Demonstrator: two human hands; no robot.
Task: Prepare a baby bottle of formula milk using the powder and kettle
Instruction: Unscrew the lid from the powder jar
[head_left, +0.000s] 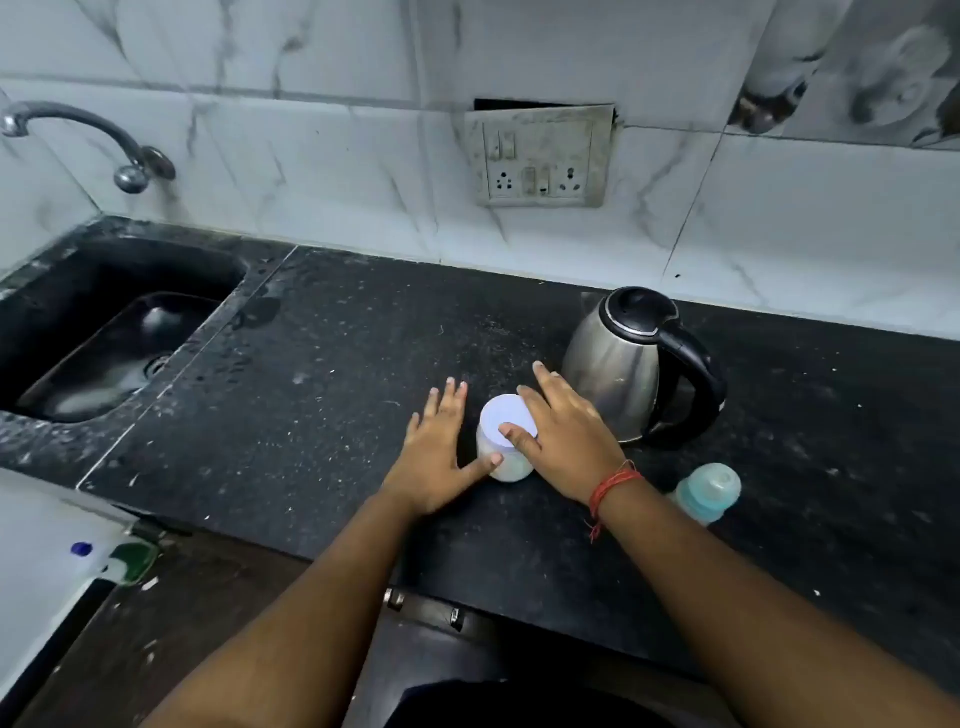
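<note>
The black table (363, 415) carries the steel kettle (623, 369) at the back right, with the capped bottle (709, 491) nearer, beside the right wrist. The powder jar (506, 439) stands upright between both hands, lid on. The left hand (436, 457) lies flat, thumb touching the jar's side; the right hand (561, 436) rests open against it, thumb on the lid. Likely next: unscrewing, with the right nearer the lid.
</note>
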